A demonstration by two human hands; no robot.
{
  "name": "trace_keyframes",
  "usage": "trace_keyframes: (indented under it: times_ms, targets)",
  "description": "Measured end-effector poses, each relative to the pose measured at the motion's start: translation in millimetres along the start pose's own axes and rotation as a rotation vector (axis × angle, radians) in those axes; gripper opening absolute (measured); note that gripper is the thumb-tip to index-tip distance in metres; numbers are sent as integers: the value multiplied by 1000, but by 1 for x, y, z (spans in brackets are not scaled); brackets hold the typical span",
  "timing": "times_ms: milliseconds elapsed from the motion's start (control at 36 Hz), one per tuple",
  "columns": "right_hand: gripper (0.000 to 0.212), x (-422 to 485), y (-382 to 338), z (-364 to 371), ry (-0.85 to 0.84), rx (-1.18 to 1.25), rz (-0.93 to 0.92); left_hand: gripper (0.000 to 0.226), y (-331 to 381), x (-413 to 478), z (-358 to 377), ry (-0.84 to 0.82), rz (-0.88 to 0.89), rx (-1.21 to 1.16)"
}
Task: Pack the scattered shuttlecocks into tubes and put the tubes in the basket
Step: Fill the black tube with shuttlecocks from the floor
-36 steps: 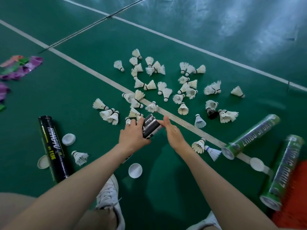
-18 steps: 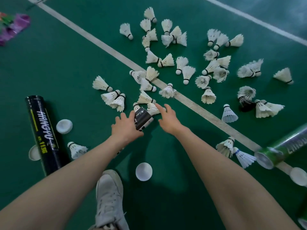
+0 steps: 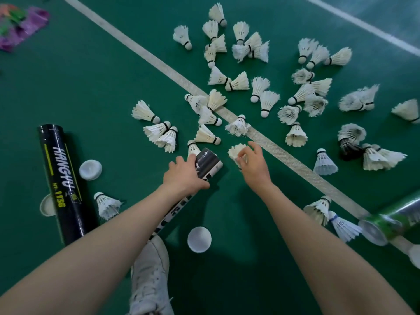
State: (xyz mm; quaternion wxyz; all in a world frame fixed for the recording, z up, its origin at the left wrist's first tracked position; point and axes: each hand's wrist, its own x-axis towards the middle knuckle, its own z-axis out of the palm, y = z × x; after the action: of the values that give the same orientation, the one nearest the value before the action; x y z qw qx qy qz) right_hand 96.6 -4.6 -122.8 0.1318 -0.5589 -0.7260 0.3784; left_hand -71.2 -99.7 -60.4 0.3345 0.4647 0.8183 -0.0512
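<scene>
Several white shuttlecocks (image 3: 266,96) lie scattered over the green court floor ahead of me. My left hand (image 3: 184,176) grips a black and white tube (image 3: 208,162) near its far end, the tube slanting back under my forearm. My right hand (image 3: 253,165) pinches one white shuttlecock (image 3: 236,152) just right of the tube's end. A second black tube marked HANGYU (image 3: 60,178) lies on the floor at the left. A green tube (image 3: 391,221) lies open-ended at the right edge. No basket is in view.
White tube caps lie loose: one (image 3: 90,169) beside the black tube, one (image 3: 199,239) near my white shoe (image 3: 150,278). A white court line (image 3: 295,167) runs diagonally through the pile. One black shuttlecock (image 3: 348,148) sits at the right. Purple and green wrappers (image 3: 22,26) lie far left.
My right hand has picked a shuttlecock off the floor and now holds it beside the tube's end. The view has dropped closer to the floor. My left hand keeps its grip on the tube.
</scene>
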Motion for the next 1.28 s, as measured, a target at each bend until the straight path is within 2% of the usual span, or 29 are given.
trace_keyframes:
  times_ms: [56,167,333,500,667,833,972,1056,1167,1278]
  targets:
    - [10,-14,-2,-18,88,194,60,81,7,-8,-1,-1,18,10]
    - [8,-43,-10,-53,260,424,110,83,25,-30,-3,12,56,25]
    - [8,-81,-28,-93,350,767,196,90,59,-72,-8,68,184,49]
    - [13,-124,-39,-133,248,667,91,97,91,-111,-19,183,294,20]
    - [18,-160,-57,-163,282,554,-57,91,116,-142,-25,289,410,-21]
    - [43,-183,-66,-172,287,611,-148,88,133,-159,-28,345,462,-13]
    - [42,-184,-58,-170,141,553,-76,86,139,-154,-20,360,479,27]
    - [42,-173,-51,-169,77,670,4,85,140,-143,-18,331,453,48]
    - [50,-139,-30,-160,132,748,134,90,142,-113,-15,287,385,84]
    - [41,-93,1,-154,132,572,233,91,144,-70,-14,224,330,106]
